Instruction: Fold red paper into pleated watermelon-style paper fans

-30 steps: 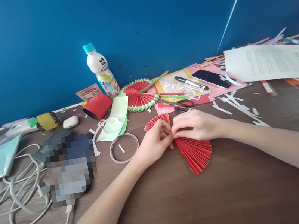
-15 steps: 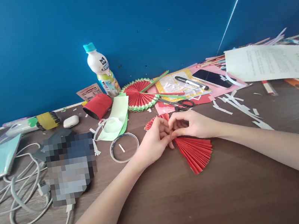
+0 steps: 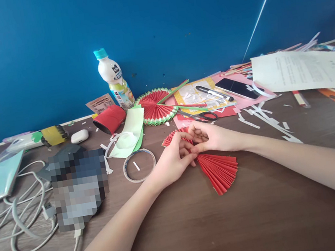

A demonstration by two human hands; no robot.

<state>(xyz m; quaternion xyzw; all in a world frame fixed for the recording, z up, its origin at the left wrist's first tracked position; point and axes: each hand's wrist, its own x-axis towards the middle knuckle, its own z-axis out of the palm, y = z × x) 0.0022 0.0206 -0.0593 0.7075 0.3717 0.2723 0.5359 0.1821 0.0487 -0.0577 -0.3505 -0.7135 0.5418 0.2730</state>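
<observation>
A red pleated paper (image 3: 219, 170) lies on the brown table, fanned out at its front and back ends and narrow in the middle. My left hand (image 3: 177, 158) is closed on its narrow middle from the left. From the right, my right hand (image 3: 210, 136) pinches at the same middle, its thumb and fingertips against the folds and touching the left fingertips. The exact grip point is partly hidden by the fingers. Behind the hands rests a round red pleated rosette (image 3: 155, 107) with a green and white edge. Black scissors (image 3: 207, 116) lie just behind my right hand.
A tape roll (image 3: 139, 165) lies left of my left hand, near green paper (image 3: 130, 133), a red cup-like roll (image 3: 110, 119) and a bottle (image 3: 115, 78). Cables (image 3: 16, 217) spread at left. A phone (image 3: 238, 88), a marker (image 3: 215, 92), paper strips (image 3: 270, 120) and a printed sheet (image 3: 302, 72) lie at right.
The fingers of my right hand have shifted slightly at the paper's middle, uncovering a little more of the back folds. My left hand and the red paper have barely moved.
</observation>
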